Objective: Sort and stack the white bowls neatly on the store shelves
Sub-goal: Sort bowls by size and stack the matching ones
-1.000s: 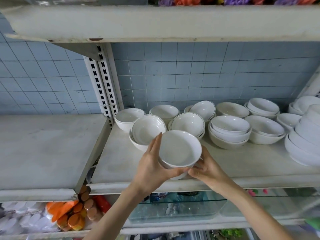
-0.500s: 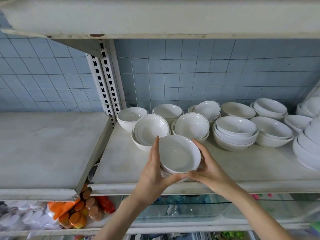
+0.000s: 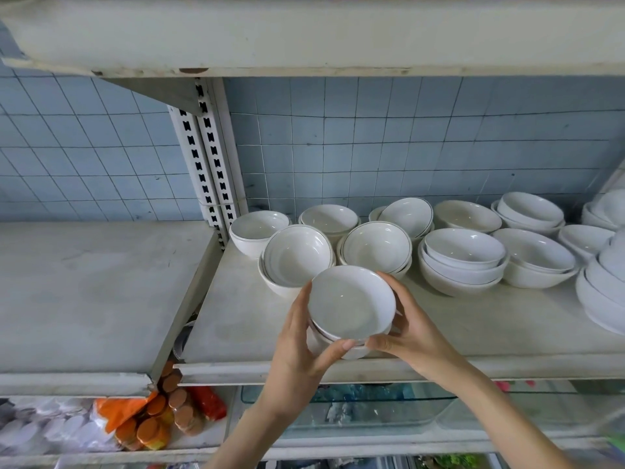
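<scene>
- At lower centre, the left hand and right hand both grip the held bowl, which is nested askew on another bowl near the shelf front edge.
- The top bowl looks tilted, so a loosened grip could let it slide off.
- Pushing back could knock the leaning stack just behind.

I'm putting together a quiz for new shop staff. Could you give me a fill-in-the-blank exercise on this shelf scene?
1. The left hand and the right hand hold a bowl whose colour is ____.
2. The wall behind the shelf is covered in ____ tiles.
3. The held bowl is near the shelf's ____ edge.

Missing words: white; blue; front.
</scene>
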The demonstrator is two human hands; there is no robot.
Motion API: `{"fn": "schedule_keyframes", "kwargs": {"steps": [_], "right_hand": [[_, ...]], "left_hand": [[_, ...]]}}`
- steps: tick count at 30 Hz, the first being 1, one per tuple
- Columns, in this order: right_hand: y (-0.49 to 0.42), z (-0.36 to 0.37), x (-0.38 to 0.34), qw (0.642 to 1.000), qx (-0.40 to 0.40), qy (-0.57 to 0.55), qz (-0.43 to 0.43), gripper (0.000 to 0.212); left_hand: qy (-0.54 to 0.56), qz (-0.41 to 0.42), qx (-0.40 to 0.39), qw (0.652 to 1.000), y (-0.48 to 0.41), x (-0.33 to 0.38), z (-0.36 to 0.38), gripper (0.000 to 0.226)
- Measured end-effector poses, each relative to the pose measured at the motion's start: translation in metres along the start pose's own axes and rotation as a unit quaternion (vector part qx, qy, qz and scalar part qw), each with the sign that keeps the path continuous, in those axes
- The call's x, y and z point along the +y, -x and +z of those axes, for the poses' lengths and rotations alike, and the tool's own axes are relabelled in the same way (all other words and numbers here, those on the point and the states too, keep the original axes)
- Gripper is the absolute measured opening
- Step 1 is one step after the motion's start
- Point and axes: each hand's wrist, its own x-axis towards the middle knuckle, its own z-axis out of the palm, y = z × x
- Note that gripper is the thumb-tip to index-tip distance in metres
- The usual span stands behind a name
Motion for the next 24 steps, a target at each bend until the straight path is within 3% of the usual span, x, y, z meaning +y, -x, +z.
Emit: {"fn": "schedule_keyframes", "kwargs": {"steps": [11,24], "right_hand": [[0.012,0.016,-0.009,0.999,0.032,0.013,-0.027,0.09],[-0.017,0.111,-0.02,0.997,-0.05,0.026,-0.054,0.098]], "left_hand": [[-0.046,0.038,-0.014,0.998,0.013,0.001,-0.012,0.107],[-0.122,0.031,0.053,0.991,0.036,-0.004,-0.114,0.111]]}}
